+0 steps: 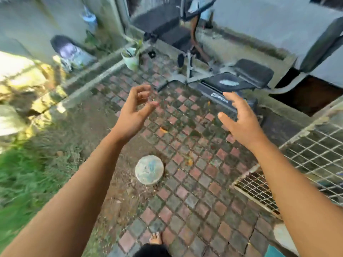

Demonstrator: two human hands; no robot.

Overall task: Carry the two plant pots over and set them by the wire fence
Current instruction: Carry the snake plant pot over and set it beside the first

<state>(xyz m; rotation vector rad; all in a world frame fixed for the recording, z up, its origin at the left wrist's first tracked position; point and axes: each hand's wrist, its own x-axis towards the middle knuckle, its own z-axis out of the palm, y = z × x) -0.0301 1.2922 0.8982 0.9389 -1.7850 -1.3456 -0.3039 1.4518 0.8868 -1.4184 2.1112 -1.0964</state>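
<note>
A white plant pot (130, 60) with thin green leaves stands on the paving at the far left, beside a low concrete kerb. I can make out only this one pot. My left hand (134, 111) is stretched forward, fingers curled and apart, holding nothing. My right hand (241, 118) is held out to its right, fingers spread, also holding nothing. Both hands hover well short of the pot. A wire fence (304, 160) of square mesh runs along the right side, close to my right forearm.
A black and grey weight bench (230, 84) stands ahead on the right, against a concrete ledge. A round concrete disc (149, 169) lies on the red and grey paving below my hands. Grass (20, 175) borders the left. My bare foot (156, 238) is at the bottom.
</note>
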